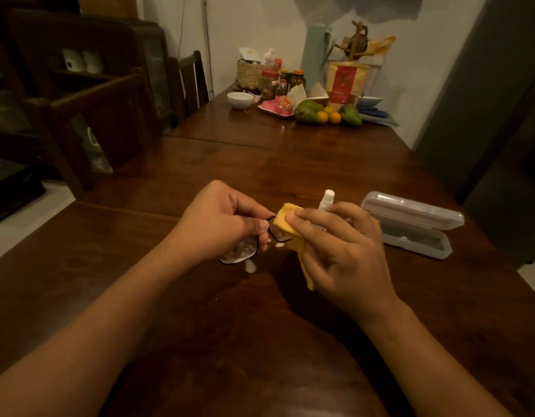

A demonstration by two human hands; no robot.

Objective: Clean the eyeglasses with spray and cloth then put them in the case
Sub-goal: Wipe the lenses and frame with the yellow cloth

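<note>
My left hand point(221, 219) holds the black-framed eyeglasses point(245, 249) above the dark wooden table point(170, 296), fingers pinched around the bridge. One lens shows below the hand. My right hand point(341, 248) presses a yellow cloth point(285, 221) against the other lens, with the cloth's tail hanging under the palm. A small white spray bottle point(327, 198) stands just behind my right hand, partly hidden by it. The grey plastic case point(410, 227) lies open on the table to the right.
The far end of the table holds a white bowl point(240, 99), jars, a woven basket, a red and tan pouch and green and orange fruit point(326, 114). Wooden chairs point(188, 82) stand along the left edge. A dark cabinet point(486, 115) is on the right.
</note>
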